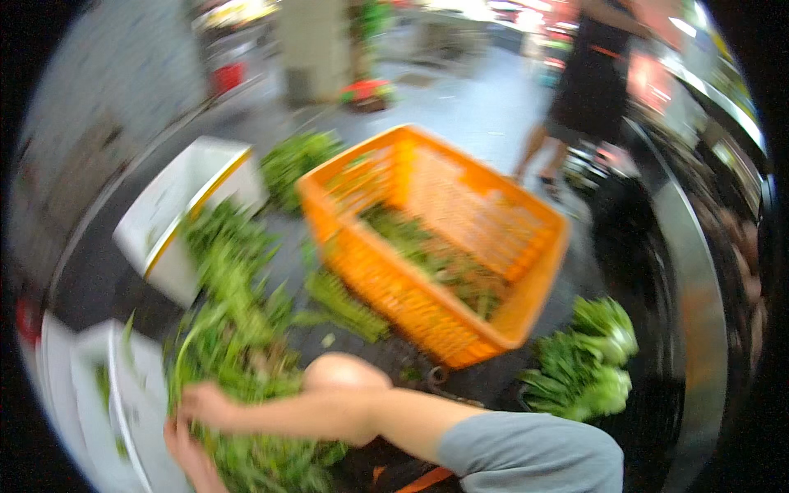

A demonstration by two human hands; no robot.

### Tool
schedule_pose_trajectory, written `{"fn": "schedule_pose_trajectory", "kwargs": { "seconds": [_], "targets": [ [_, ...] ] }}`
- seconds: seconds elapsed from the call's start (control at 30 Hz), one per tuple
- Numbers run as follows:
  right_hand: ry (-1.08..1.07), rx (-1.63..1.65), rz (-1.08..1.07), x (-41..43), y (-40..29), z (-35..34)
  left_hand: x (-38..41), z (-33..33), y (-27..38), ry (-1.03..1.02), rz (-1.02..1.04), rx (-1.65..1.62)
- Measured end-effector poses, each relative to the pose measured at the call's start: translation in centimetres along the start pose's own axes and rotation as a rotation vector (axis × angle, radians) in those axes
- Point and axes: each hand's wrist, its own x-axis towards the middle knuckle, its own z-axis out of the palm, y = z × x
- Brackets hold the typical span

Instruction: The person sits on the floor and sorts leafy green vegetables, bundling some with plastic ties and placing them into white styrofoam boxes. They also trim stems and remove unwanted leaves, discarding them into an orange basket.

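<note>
Long leafy green vegetables [246, 345] lie in a heap at the lower left. At the heap's left edge my right hand [206, 403] has its fingers curled at a long green stem. Just below and close to it is my left hand [182, 437], among the same stems; motion blur hides its grip. An orange slotted plastic crate [419, 283] stands at the centre with greens and trimmings in its bottom. More green stems [345, 305] lie against the crate's near left side. Several leafy heads with pale stalks [592, 363] lie to its right.
White foam boxes [222, 166] [117, 394] stand at the left, one tilted by the heap. Another leafy pile [296, 163] lies behind. My bare knee [345, 370] is beside the heap. A person in dark clothes [588, 80] stands beyond the crate; a metal-edged counter [696, 259] runs along the right.
</note>
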Motion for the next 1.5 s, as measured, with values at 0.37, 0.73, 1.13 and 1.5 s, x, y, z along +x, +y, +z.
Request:
{"fn": "schedule_pose_trajectory", "kwargs": {
  "seconds": [0.37,0.73,1.13,1.5],
  "targets": [
    [-0.112,-0.126,-0.018,2.2,1.5,4.6,0.2,-2.5,-0.7,0.192,-0.153,-0.428],
    [-0.333,-0.052,0.048,2.9,4.0,8.4,0.1,-6.9,-1.7,0.273,-0.073,-0.490],
    [-0.211,0.159,0.236,3.1,3.9,10.1,1.9,-6.5,-1.8,0.531,0.393,0.623],
    [0.007,0.301,0.410,4.0,5.7,9.0,3.0,-5.0,-4.2,0.492,0.432,0.747]
  ]
}}
